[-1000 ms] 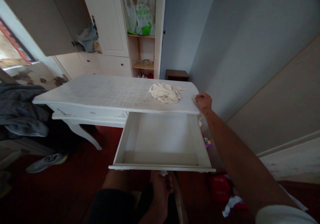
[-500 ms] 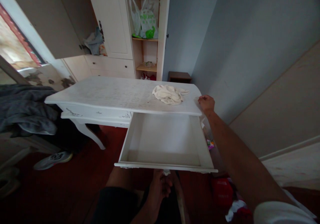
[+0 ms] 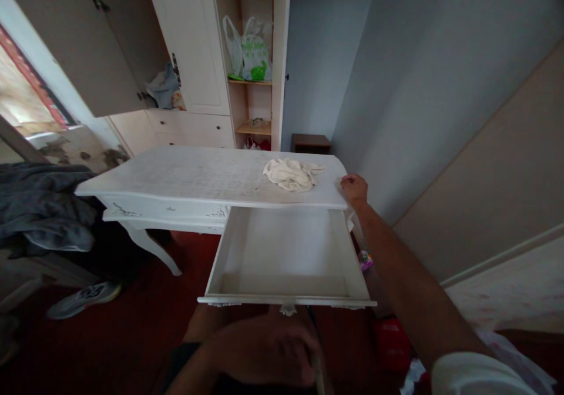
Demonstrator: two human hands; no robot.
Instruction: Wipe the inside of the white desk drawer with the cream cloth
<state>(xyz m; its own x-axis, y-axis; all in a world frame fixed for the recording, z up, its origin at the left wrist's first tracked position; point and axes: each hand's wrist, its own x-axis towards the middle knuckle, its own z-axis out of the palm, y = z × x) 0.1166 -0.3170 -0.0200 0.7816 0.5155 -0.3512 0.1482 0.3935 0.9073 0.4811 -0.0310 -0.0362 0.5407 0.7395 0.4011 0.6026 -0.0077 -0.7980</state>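
Observation:
A white desk [image 3: 185, 174] stands in front of me with its right drawer [image 3: 284, 254] pulled out; nothing shows inside it. A crumpled cream cloth [image 3: 291, 174] lies on the desktop near the right end. My right hand [image 3: 353, 187] grips the desk's right front corner, fingers curled over the edge. My left hand [image 3: 264, 351] is low in front of the drawer's face, below its small knob [image 3: 288, 310]. It is blurred and its fingers do not show clearly.
A white wardrobe [image 3: 194, 48] with an open door stands behind, plastic bags [image 3: 247, 51] on its shelf. Dark clothes [image 3: 42, 207] pile at the left above a sneaker [image 3: 81, 298]. A red item [image 3: 390, 342] and litter lie on the floor at right. A grey wall [image 3: 418, 89] runs close along the right.
My left hand has come away from the drawer knob and moved down and toward me. My right hand stays on the desk corner. The drawer stays open.

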